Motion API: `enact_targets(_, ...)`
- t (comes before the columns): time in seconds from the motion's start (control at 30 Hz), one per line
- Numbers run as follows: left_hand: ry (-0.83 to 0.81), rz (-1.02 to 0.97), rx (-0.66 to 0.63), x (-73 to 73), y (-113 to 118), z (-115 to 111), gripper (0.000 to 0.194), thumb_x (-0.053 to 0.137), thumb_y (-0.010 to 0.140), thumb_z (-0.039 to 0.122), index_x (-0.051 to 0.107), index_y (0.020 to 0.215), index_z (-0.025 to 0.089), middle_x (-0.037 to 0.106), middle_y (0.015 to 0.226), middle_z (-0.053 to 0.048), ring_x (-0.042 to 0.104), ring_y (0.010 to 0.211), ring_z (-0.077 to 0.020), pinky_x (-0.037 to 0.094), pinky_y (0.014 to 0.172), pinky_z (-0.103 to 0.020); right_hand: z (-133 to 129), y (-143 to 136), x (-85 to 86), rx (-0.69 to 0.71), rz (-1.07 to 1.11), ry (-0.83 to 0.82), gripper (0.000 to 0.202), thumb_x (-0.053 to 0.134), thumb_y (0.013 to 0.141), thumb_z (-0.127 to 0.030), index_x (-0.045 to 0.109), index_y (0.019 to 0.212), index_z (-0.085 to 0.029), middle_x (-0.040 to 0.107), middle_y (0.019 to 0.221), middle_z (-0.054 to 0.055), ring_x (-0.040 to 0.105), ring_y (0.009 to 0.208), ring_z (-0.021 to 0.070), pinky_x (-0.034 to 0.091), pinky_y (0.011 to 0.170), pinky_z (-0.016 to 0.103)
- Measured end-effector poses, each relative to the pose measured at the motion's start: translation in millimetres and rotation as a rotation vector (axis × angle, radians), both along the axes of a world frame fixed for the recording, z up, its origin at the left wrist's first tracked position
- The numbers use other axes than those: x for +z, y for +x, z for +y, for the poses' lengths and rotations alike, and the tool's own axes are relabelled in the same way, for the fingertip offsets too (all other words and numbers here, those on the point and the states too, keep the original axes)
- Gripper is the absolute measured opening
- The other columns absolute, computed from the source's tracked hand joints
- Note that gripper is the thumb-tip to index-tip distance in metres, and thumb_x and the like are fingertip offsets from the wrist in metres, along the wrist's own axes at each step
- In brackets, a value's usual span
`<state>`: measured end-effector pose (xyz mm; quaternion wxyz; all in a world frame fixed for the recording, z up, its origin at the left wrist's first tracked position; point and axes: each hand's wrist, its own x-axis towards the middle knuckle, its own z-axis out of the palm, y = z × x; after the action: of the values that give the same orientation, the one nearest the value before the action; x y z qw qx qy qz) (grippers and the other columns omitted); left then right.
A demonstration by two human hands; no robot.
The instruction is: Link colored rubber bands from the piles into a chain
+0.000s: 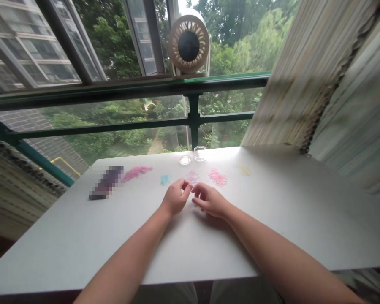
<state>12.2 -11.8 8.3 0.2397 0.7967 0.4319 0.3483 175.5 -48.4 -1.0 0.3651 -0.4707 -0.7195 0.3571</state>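
Note:
My left hand [176, 196] is raised over the middle of the white table [120, 236], its thumb and forefinger pinched together. Whatever sits in that pinch is too small to make out. Close beside it is my right hand [211, 200], fingers curled, with a gap between thumb and forefinger and nothing visible in it. Just beyond the fingertips lies a small pale purple-pink pile [192, 175] of thin loops that look like little rubber bands. A teal pile [165, 179] is left of it, and a pink-red pile [218, 177] is to the right.
Two clear round dishes [200, 154] stand by the table's far edge. Farther left are a magenta pile [137, 172] and a blurred-out dark object [107, 182]. A few yellow loops [245, 170] lie to the right. Behind are a green railing [129, 125], a fan [189, 44] and a curtain [291, 80].

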Motion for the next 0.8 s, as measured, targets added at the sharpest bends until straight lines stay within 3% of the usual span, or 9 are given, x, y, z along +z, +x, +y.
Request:
enact_targets(0.1,-0.099,-0.108,-0.035,-4.1,8.4,-2.6,0.025,0.045,0.086,0.036,0.059,0.081,0.017,0.064,0.078,-0.003,0.057,0.071,-0.0150,0.043,0.065,-0.025,3.9,0.3,-0.7,-0.044,0.146,-0.084,0.015,0.057,0.077,-0.027,0.050,0.087,-0.018,0.056,0.066,-0.003,0.051,0.045,0.0073,0.039,0.043,0.020)
enact_targets(0.3,-0.193,-0.197,-0.057,-14.4,-5.9,-4.7,0.024,0.052,0.083,0.037,0.063,0.079,0.017,0.065,0.076,-0.002,0.057,0.071,-0.0149,0.043,0.066,-0.024,3.7,-3.9,1.2,-0.105,0.241,-0.074,0.014,0.059,0.077,-0.030,0.053,0.080,-0.018,0.052,0.054,-0.005,0.049,0.043,0.0078,0.037,0.042,0.019)
enact_targets(0.8,-0.279,-0.211,-0.127,-7.8,-8.2,-7.5,0.027,0.050,0.083,0.036,0.066,0.074,0.017,0.068,0.074,-0.003,0.061,0.071,-0.0153,0.046,0.067,-0.024,2.2,-1.9,-3.4,-0.089,0.235,-0.044,0.013,0.058,0.078,-0.029,0.053,0.078,-0.017,0.056,0.063,-0.001,0.042,0.048,0.0068,0.032,0.044,0.020)
